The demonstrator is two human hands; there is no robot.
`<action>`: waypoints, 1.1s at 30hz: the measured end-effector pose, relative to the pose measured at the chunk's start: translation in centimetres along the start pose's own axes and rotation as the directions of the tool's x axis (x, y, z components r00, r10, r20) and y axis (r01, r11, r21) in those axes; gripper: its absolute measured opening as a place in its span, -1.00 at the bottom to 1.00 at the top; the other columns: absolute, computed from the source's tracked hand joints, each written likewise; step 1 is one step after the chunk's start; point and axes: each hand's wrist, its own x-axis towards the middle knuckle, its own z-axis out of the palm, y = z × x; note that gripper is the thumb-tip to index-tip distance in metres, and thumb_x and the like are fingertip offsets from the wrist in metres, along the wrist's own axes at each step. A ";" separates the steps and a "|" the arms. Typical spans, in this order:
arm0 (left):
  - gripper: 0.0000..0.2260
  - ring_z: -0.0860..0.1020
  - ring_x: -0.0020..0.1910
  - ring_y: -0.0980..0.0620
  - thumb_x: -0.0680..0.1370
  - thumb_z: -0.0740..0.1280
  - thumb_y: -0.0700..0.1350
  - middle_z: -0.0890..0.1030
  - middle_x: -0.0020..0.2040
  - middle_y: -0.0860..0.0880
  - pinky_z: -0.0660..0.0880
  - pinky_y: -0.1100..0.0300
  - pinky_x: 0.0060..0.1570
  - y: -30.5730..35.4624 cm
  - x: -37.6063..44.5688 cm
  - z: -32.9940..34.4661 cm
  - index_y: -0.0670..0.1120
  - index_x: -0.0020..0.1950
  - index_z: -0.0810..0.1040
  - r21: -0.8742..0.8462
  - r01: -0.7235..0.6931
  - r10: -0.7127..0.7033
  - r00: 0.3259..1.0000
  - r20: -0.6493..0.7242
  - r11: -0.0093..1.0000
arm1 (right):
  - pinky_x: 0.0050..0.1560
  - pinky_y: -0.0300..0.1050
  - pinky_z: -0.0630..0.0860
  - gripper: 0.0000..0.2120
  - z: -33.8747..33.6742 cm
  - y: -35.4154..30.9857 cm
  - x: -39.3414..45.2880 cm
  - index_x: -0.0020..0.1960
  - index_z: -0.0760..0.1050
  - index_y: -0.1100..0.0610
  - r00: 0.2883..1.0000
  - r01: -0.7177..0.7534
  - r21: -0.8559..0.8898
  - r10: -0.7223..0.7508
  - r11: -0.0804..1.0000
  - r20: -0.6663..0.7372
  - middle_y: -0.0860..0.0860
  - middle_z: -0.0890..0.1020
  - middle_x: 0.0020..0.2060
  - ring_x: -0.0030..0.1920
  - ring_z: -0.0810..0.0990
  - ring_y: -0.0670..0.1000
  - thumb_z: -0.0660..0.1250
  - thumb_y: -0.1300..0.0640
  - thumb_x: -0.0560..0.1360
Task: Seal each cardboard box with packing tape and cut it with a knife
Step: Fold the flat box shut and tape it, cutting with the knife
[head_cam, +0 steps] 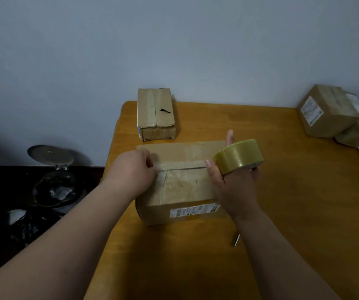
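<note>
Brown cardboard box [180,187] on orange wooden bench [282,169]: left hand [134,172] fingers pinch the tape's free end at the seam as anchor, right hand [234,187] fingers grip yellowish translucent tape roll [239,155], presumably drawing the strip taut.

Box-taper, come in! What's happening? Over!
Left hand pins tape end on big brown cardboard box. Right hand holds yellowish clear tape roll. Nothing blocking.

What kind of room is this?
Probably a home room used for packing parcels: a wooden table against a plain wall, labelled cardboard boxes stacked on it, and a tape roll.
</note>
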 end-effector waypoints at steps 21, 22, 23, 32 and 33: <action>-0.20 -0.46 0.49 0.01 0.40 -0.47 0.43 -0.41 0.54 0.02 -0.37 -0.07 0.49 0.4 -3.3 4.0 0.01 0.53 -0.39 0.391 -0.523 0.427 0.849 0.310 0.757 | 0.25 -0.07 0.02 -0.27 0.9 0.9 -0.1 0.59 -0.14 -0.09 0.997 0.072 -0.228 -0.063 0.971 0.048 -0.05 0.58 0.26 0.37 0.33 -0.02 0.09 -0.30 0.55; -0.16 -0.48 0.48 0.01 0.36 -0.48 0.46 -0.44 0.52 0.02 -0.38 -0.08 0.48 0.4 -3.1 3.9 0.01 0.52 -0.42 0.396 -0.525 0.418 0.847 0.327 0.753 | 0.27 -0.04 0.04 -0.27 0.9 0.9 0.0 0.58 -0.16 -0.11 0.997 0.066 -0.221 -0.056 0.973 0.051 -0.06 0.57 0.28 0.39 0.33 -0.01 0.08 -0.31 0.55; -0.16 -0.50 0.47 0.00 0.34 -0.47 0.48 -0.47 0.51 0.02 -0.40 -0.09 0.48 0.5 -3.1 3.8 0.05 0.50 -0.46 0.386 -0.531 0.413 0.841 0.350 0.755 | 0.29 -0.01 0.05 -0.27 0.8 0.9 0.0 0.57 -0.18 -0.13 0.997 0.061 -0.209 -0.051 0.976 0.052 -0.05 0.55 0.30 0.40 0.31 -0.01 0.09 -0.30 0.55; -0.23 -0.44 0.49 -0.03 0.40 -0.15 0.54 -0.44 0.53 0.04 -0.37 -0.20 0.46 2.0 -2.5 2.3 0.29 0.51 -0.34 0.388 -0.532 0.328 0.814 0.480 0.752 | 0.40 0.05 -0.03 -0.27 -0.1 0.5 0.4 0.55 -0.22 -0.21 0.991 -0.018 -0.096 0.030 0.995 0.127 -0.11 0.41 0.42 0.44 0.18 -0.10 0.10 -0.32 0.54; -0.26 -0.36 0.53 -0.02 0.42 -0.14 0.53 -0.35 0.56 0.06 -0.35 -0.22 0.46 2.4 -2.3 1.9 0.31 0.54 -0.20 0.365 -0.517 0.336 0.825 0.455 0.774 | 0.41 0.04 -0.05 -0.28 -0.3 0.5 0.5 0.56 -0.16 -0.19 0.990 -0.041 -0.049 0.047 0.998 0.129 -0.19 0.39 0.41 0.43 0.14 -0.17 0.13 -0.30 0.55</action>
